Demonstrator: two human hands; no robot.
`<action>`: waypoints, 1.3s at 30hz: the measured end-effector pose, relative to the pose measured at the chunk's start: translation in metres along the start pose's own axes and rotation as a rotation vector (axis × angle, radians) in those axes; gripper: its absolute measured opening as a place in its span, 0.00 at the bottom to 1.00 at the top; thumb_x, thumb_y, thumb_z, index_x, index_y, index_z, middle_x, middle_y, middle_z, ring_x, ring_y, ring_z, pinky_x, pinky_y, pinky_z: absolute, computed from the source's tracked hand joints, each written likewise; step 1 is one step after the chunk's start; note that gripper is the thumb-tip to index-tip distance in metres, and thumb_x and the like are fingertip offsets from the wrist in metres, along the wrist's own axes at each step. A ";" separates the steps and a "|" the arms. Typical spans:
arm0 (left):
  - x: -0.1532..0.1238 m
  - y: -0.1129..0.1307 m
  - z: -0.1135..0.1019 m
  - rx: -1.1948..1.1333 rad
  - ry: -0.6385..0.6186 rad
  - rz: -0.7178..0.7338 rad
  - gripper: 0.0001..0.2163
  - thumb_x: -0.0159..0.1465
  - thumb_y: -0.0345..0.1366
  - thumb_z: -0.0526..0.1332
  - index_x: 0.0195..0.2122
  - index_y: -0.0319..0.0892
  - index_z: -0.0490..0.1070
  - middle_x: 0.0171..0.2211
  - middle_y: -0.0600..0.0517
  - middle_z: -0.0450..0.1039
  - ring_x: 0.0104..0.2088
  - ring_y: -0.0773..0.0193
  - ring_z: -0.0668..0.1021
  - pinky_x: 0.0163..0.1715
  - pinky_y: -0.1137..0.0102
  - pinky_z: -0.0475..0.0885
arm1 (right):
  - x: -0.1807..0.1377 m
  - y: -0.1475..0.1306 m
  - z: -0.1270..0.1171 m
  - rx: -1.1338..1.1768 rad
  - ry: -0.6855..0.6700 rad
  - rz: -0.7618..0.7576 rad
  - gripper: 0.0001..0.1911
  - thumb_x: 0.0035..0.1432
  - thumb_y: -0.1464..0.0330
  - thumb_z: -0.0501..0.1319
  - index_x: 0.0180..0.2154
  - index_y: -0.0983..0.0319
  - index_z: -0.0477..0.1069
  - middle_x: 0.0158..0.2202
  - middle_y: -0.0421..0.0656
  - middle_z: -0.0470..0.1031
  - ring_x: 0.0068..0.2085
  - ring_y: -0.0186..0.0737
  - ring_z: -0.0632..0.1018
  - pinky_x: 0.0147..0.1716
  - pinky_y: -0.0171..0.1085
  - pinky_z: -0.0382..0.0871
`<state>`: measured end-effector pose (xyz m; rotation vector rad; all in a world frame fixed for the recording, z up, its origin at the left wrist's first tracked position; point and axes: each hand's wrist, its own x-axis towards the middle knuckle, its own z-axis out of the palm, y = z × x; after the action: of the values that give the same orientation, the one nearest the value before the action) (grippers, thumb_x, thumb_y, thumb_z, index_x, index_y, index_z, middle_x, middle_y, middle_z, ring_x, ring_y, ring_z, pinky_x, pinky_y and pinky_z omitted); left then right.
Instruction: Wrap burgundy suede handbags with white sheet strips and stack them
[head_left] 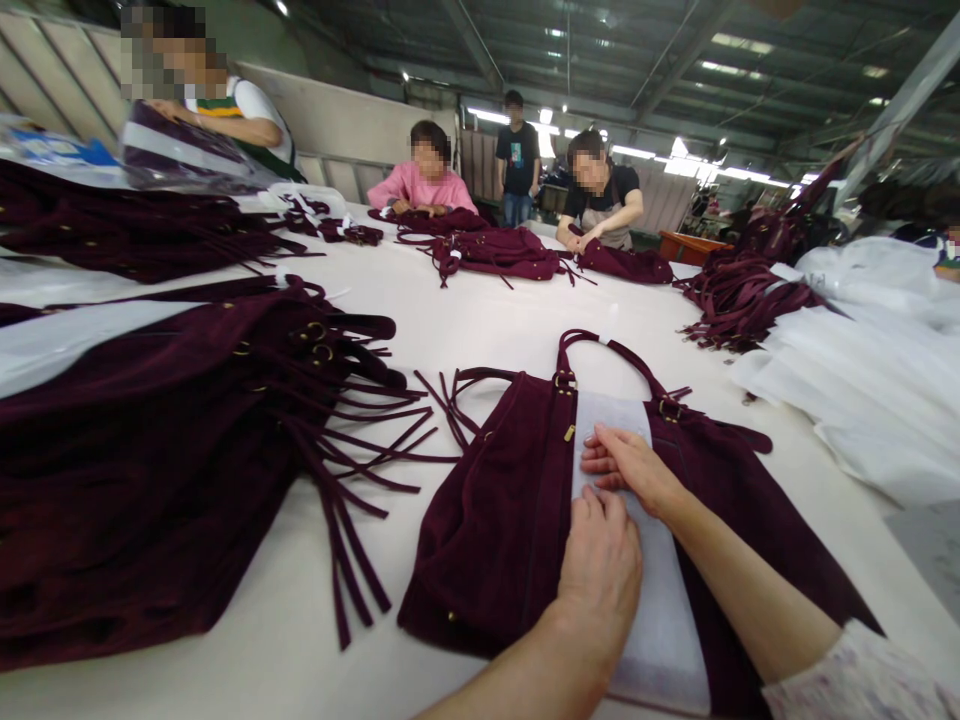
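A dark burgundy handbag (495, 500) with fringe ties and brass-coloured fittings lies on the table in front of me. A translucent white foam sheet (667, 620) runs lengthwise over its middle, between the bases of the raised handle (637, 355). My left hand (604, 550) is closed at the sheet's left edge, its fingers bent down; their grip is partly hidden. Just above it, my right hand (630, 465) rests against the sheet with fingers loosely extended and slightly apart. A small zip pull (569, 432) shows left of the right fingertips.
Stacked burgundy bags (150, 450) fill the left side, their fringes reaching toward mine. White packing sheets (847, 390) and a heap of burgundy straps (757, 300) lie at the right. Across the white table (405, 320), several people work with more bags (495, 252); another person stands behind.
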<state>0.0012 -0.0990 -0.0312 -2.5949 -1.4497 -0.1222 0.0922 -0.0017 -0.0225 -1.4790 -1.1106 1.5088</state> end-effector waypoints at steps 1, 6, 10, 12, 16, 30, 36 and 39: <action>-0.001 0.002 0.000 0.016 -0.008 0.003 0.14 0.63 0.29 0.55 0.47 0.31 0.74 0.43 0.36 0.70 0.46 0.48 0.71 0.43 0.56 0.66 | 0.001 0.001 -0.001 0.002 0.004 0.001 0.16 0.64 0.58 0.55 0.37 0.64 0.72 0.35 0.48 0.75 0.34 0.38 0.79 0.22 0.30 0.73; 0.000 0.002 -0.002 0.013 -0.015 0.024 0.12 0.63 0.28 0.54 0.43 0.35 0.76 0.38 0.41 0.72 0.45 0.52 0.71 0.45 0.58 0.66 | 0.003 0.004 -0.003 0.020 -0.010 -0.014 0.16 0.63 0.57 0.57 0.36 0.64 0.72 0.35 0.49 0.76 0.33 0.38 0.79 0.23 0.31 0.73; 0.003 -0.008 -0.006 -0.083 0.006 0.037 0.10 0.63 0.34 0.56 0.40 0.38 0.75 0.41 0.41 0.71 0.53 0.44 0.68 0.52 0.51 0.61 | 0.002 0.005 -0.002 0.033 -0.014 -0.021 0.16 0.63 0.58 0.56 0.34 0.64 0.71 0.34 0.48 0.75 0.33 0.37 0.78 0.26 0.32 0.75; 0.003 -0.011 -0.008 -0.134 -0.001 0.025 0.10 0.62 0.34 0.57 0.41 0.38 0.74 0.43 0.40 0.70 0.53 0.43 0.68 0.53 0.49 0.60 | 0.002 0.005 0.000 0.008 -0.005 -0.035 0.14 0.62 0.59 0.58 0.33 0.64 0.71 0.33 0.47 0.75 0.32 0.37 0.78 0.26 0.33 0.75; 0.002 -0.012 -0.008 -0.151 -0.015 0.022 0.12 0.63 0.33 0.54 0.44 0.37 0.72 0.47 0.38 0.68 0.54 0.42 0.69 0.53 0.47 0.60 | 0.007 0.009 0.002 -0.139 0.047 -0.131 0.09 0.56 0.62 0.62 0.31 0.61 0.70 0.29 0.43 0.75 0.30 0.37 0.77 0.22 0.32 0.72; 0.001 -0.009 -0.003 -0.178 -0.001 0.029 0.10 0.62 0.34 0.57 0.42 0.38 0.74 0.42 0.40 0.70 0.53 0.39 0.69 0.54 0.46 0.58 | 0.015 0.007 -0.014 -0.659 0.096 -0.633 0.09 0.58 0.62 0.58 0.33 0.58 0.74 0.34 0.43 0.76 0.35 0.42 0.75 0.38 0.40 0.70; -0.002 -0.011 -0.011 -0.143 0.015 0.050 0.10 0.63 0.33 0.55 0.41 0.38 0.73 0.42 0.41 0.70 0.52 0.43 0.69 0.53 0.47 0.58 | 0.023 -0.004 -0.044 -1.218 0.128 -0.955 0.18 0.61 0.73 0.52 0.50 0.60 0.71 0.66 0.48 0.53 0.65 0.53 0.54 0.59 0.51 0.55; -0.002 -0.012 -0.012 -0.137 0.013 0.051 0.10 0.64 0.32 0.54 0.41 0.38 0.73 0.43 0.41 0.69 0.51 0.43 0.69 0.54 0.47 0.57 | 0.027 -0.007 -0.055 -1.297 0.221 -0.937 0.21 0.61 0.75 0.50 0.54 0.60 0.69 0.66 0.50 0.52 0.66 0.55 0.52 0.57 0.52 0.57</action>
<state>-0.0094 -0.0969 -0.0181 -2.7310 -1.4169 -0.2390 0.1452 0.0310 -0.0236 -1.3589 -2.3505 -0.1567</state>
